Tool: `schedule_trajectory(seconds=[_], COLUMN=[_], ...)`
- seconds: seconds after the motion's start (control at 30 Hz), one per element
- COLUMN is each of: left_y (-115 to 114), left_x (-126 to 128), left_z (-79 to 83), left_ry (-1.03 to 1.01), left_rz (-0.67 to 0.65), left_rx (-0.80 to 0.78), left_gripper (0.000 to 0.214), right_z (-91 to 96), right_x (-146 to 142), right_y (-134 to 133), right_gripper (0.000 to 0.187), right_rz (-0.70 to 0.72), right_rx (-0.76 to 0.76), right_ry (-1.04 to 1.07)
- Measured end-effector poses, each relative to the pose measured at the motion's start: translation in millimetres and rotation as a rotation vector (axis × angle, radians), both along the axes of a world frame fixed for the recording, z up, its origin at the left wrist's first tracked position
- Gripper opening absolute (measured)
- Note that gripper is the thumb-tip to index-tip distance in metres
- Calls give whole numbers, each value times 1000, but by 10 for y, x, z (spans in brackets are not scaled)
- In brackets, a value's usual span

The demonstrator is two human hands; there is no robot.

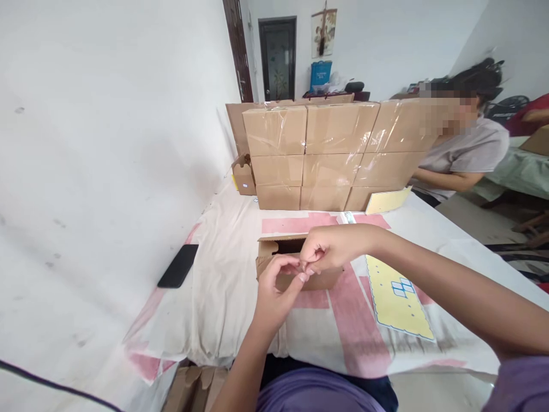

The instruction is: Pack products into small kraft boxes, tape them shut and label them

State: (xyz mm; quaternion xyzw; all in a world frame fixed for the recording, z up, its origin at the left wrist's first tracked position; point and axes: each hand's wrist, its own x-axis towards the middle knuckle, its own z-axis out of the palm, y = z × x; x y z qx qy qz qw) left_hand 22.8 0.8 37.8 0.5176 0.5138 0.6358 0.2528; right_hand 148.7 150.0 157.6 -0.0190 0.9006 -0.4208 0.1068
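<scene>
Purple shirt [317, 395] nearest, left hand [274, 289] and right hand [330, 247] pinch closed over open carton [322, 281] (cannot tell what's gripped, if anything); a slackened pinch could drop it inside.

No legible lettering.
Pale print on the blue container [321, 74] beyond the counter's [223, 240] far edge is too small to read, as is any on the white sticker [245, 185] of the small open carton [247, 177].

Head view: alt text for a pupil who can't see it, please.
Left hand and right hand meet, fingertips together, at an open box on a table. A phone lies left, a yellow sheet right; stacked boxes stand behind.
</scene>
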Motion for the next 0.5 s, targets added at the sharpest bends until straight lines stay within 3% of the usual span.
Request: schedule_trajectory(seconds=[0.3, 0.5], left_y=[-43, -89], left_x=[4, -1], left_z=[71, 120], left_ry=[-3, 53], left_rz=[-128, -156], left_rx=[-102, -285], left_gripper=[13, 17], right_z=[5, 63], right_x=[131, 163], right_y=[-104, -36], right_gripper=[46, 45], right_rz=[25, -155], right_rx=[142, 417], right_ry=[78, -61])
